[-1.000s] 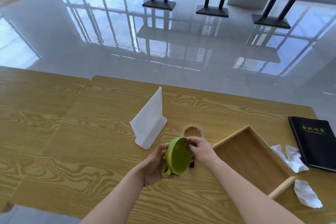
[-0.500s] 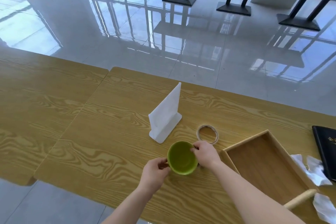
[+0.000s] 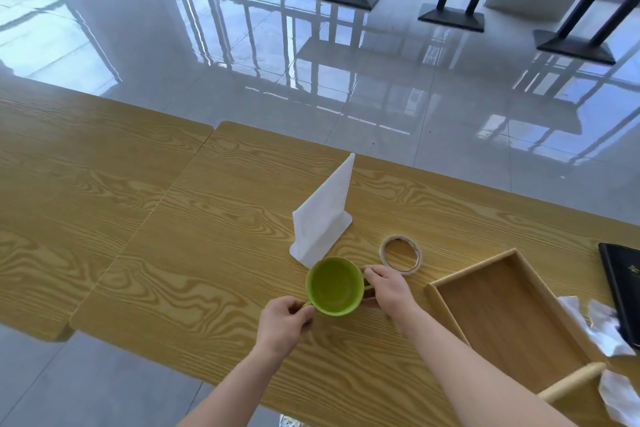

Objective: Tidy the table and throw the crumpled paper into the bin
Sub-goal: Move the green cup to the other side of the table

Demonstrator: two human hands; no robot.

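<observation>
A green cup (image 3: 334, 286) stands upright on the wooden table (image 3: 207, 253), just in front of a white folded card stand (image 3: 322, 222). My left hand (image 3: 284, 322) pinches the cup's handle at its near left. My right hand (image 3: 389, 289) grips the cup's right side, fingertips at the rim. A small dark thing (image 3: 369, 290) shows between that hand and the cup. Crumpled white paper (image 3: 597, 326) lies at the right, between the tray and a black book, with another piece (image 3: 621, 397) nearer me. No bin is in view.
An open wooden tray (image 3: 502, 319) sits right of my right arm. A roll of tape (image 3: 401, 255) lies flat behind my right hand. The black book (image 3: 623, 288) is at the far right edge. A second table (image 3: 69, 201) adjoins on the left. Glossy floor and table legs lie beyond.
The cup was held tilted on its side in both hands; it now stands upright on the table. My view has shifted left, so the tray and papers sit further right.
</observation>
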